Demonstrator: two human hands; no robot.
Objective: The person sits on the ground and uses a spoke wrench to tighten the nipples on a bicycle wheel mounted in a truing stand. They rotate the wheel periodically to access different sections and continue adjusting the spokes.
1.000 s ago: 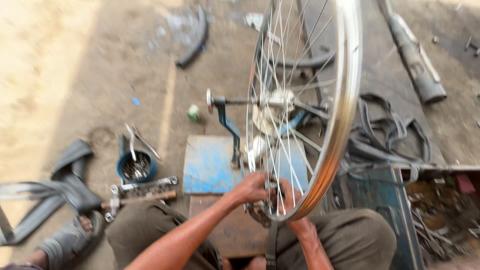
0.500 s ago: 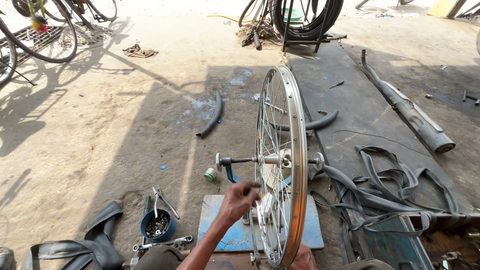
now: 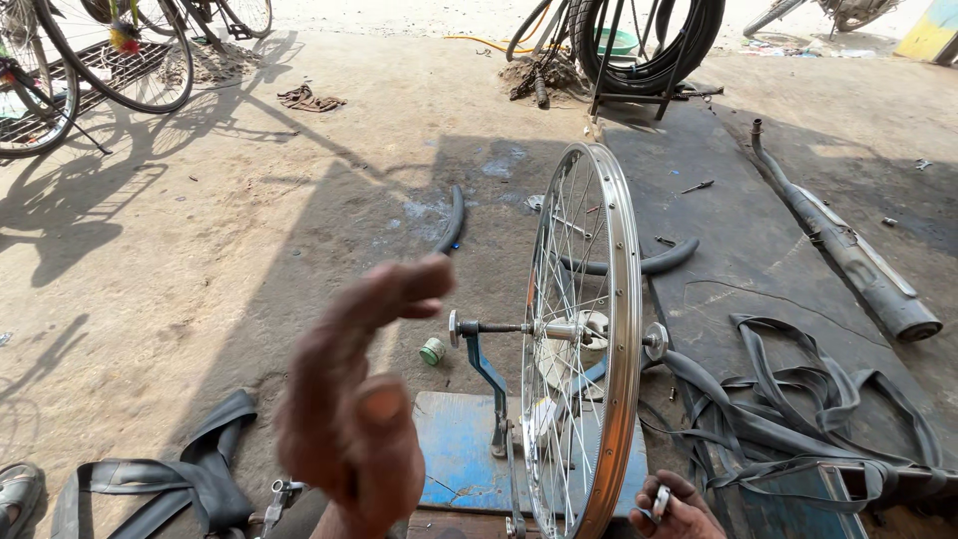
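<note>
A spoked bicycle wheel is standing upright on a blue truing stand at the lower centre of the frame, while the left hand is hanging raised and blurred, fingers loosely open, just left of the rim without touching it. At the bottom edge, right of the rim, the right hand is pinching a small metal spoke wrench close beside the wheel. Black inner tubes are lying tangled at lower right, a long exhaust pipe is lying at upper right, and parked bicycles are standing at upper left.
</note>
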